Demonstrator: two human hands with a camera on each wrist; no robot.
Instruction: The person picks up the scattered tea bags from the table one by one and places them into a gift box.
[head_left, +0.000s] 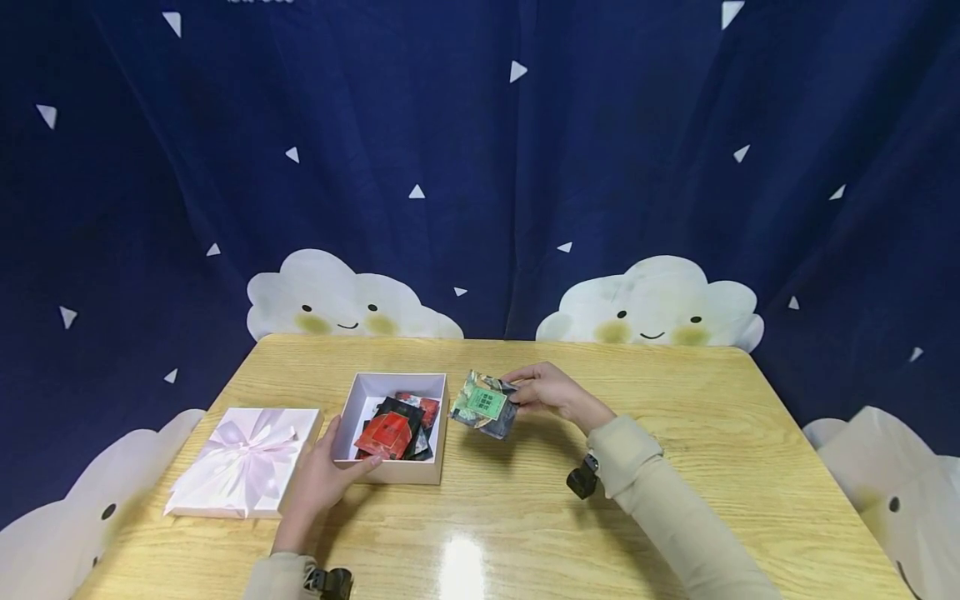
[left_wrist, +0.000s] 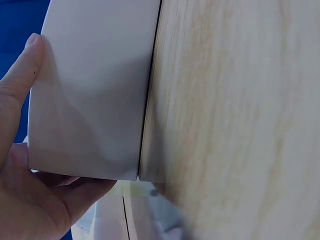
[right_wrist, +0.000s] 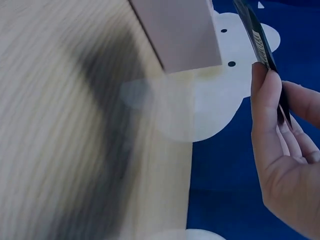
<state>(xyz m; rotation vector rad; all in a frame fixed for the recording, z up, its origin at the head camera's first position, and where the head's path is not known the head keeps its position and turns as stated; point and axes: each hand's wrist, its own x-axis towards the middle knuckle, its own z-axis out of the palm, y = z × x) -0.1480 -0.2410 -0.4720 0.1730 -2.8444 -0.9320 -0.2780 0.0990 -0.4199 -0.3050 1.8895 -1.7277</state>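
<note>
A white square box (head_left: 408,472) stands left of the table's middle, holding several small packets, with a red one (head_left: 386,435) on top. My left hand (head_left: 321,479) grips the box at its near left corner. In the left wrist view the thumb lies along one edge of the box wall (left_wrist: 95,100) and the fingers bend around its side. Just right of the box, my right hand (head_left: 551,389) pinches a dark patterned packet with a green label (head_left: 482,402), raised above the table. The right wrist view shows this packet (right_wrist: 257,42) edge-on between thumb and fingers.
A square lid with a pale pink ribbon bow (head_left: 247,462) lies left of the box, close to my left hand. Behind the wooden table (head_left: 712,450) hangs a dark blue curtain (head_left: 480,125) with clouds and white triangles.
</note>
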